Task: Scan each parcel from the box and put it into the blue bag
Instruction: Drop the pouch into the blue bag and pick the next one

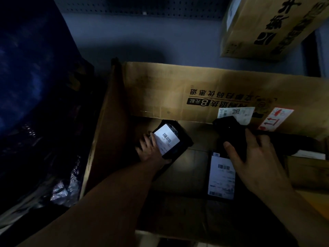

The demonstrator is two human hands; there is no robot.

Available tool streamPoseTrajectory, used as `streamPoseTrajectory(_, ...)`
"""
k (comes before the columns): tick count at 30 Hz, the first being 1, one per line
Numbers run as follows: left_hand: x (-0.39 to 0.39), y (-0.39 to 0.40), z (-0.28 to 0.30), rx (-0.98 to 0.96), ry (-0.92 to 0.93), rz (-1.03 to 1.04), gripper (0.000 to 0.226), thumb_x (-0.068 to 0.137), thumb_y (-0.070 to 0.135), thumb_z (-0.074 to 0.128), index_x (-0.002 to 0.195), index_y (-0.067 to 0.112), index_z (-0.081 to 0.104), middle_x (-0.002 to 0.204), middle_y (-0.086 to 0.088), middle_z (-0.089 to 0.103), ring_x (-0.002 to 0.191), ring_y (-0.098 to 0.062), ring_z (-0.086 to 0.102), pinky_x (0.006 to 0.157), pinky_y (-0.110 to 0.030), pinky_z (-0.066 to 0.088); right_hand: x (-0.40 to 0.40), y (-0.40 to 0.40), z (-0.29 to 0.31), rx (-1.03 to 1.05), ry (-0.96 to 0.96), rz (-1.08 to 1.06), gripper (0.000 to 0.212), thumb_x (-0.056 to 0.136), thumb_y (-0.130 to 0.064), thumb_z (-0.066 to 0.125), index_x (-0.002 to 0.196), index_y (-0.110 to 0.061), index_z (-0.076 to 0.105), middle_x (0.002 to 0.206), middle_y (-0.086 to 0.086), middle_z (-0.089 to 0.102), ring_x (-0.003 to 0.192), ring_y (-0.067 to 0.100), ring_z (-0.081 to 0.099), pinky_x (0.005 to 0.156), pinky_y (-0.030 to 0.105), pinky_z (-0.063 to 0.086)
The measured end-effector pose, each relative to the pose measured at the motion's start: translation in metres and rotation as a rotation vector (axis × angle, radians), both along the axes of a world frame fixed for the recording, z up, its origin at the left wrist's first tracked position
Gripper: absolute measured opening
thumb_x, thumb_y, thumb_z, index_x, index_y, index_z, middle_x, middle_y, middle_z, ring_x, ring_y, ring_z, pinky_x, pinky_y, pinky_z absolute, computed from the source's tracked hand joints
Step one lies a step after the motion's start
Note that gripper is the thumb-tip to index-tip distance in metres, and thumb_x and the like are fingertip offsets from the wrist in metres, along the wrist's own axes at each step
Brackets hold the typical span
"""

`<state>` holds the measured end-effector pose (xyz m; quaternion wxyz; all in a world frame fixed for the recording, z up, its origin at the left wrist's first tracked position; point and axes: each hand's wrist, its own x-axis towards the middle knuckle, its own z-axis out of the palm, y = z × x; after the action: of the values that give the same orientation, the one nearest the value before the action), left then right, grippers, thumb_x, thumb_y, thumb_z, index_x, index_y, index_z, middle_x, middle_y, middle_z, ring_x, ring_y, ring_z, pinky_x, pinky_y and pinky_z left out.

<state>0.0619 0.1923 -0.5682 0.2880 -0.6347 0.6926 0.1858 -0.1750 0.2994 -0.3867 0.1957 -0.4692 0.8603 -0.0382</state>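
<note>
Left hand [149, 148] gripping black label-up plastic parcel [175, 139]; right hand [252, 157] clamped round black handheld scanner [229, 132]. Aim squarely at the barcode, label flat.

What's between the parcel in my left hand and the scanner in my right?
In the head view, only bare box floor lies between the held parcel and the scanner; a second labelled parcel sits nearer, below the scanner.
</note>
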Motion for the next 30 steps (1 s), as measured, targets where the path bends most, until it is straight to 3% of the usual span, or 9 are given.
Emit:
streamPoseTrajectory(5, -0.002, -0.007, -0.012, 0.036, -0.015, 0.019, 0.155, 0.053, 0.077, 0.077, 0.153, 0.011, -0.021, 0.163, -0.016, -0.004, 0.148, -0.037, 0.01, 0.11, -0.057, 0.027, 0.001, -0.001, -0.008, 0.007, -0.009, 0.012, 0.089, 0.086, -0.069, 0.036, 0.153, -0.009, 0.034, 0.138, 0.021, 0.04, 0.127, 0.039, 0.043, 0.101, 0.047, 0.044)
streamPoseTrajectory(9, 0.0, -0.002, -0.021, 0.028, 0.017, 0.024, 0.15, 0.056, 0.063, 0.085, 0.154, 0.014, -0.017, 0.152, -0.011, 0.023, 0.136, -0.033, 0.03, 0.101, -0.053, 0.038, 0.001, -0.003, -0.013, -0.016, -0.002, 0.026, 0.087, 0.088, -0.067, 0.038, 0.151, -0.007, 0.036, 0.134, 0.022, 0.043, 0.124, 0.04, 0.045, 0.099, 0.048, 0.046)
streamPoseTrajectory(12, 0.001, -0.002, -0.025, -0.006, 0.029, 0.022, 0.145, 0.059, 0.059, 0.085, 0.155, 0.013, -0.013, 0.144, -0.009, 0.031, 0.127, -0.029, 0.039, 0.095, -0.046, 0.044, 0.004, -0.004, -0.015, -0.01, 0.003, 0.035, 0.088, 0.088, -0.067, 0.036, 0.152, -0.007, 0.034, 0.135, 0.022, 0.042, 0.125, 0.039, 0.044, 0.1, 0.046, 0.044)
streamPoseTrajectory(25, 0.002, 0.02, 0.008, 0.029, 0.162, 0.024, 0.139, 0.062, 0.052, 0.086, 0.155, 0.008, -0.007, 0.148, -0.017, 0.025, 0.132, -0.033, 0.034, 0.108, -0.042, 0.035, 0.008, -0.003, 0.006, -0.056, 0.016, 0.048, 0.083, 0.09, -0.067, 0.035, 0.15, -0.01, 0.037, 0.13, 0.02, 0.044, 0.12, 0.037, 0.046, 0.095, 0.046, 0.047)
streamPoseTrajectory(30, 0.0, 0.033, 0.036, 0.071, 0.189, -0.021, 0.139, 0.062, 0.046, 0.089, 0.156, 0.012, -0.009, 0.149, -0.014, 0.022, 0.135, -0.033, 0.03, 0.104, -0.045, 0.04, 0.007, 0.003, 0.033, -0.058, 0.0, 0.02, 0.086, 0.087, -0.072, 0.028, 0.151, -0.014, 0.033, 0.135, 0.018, 0.041, 0.124, 0.036, 0.043, 0.099, 0.046, 0.045)
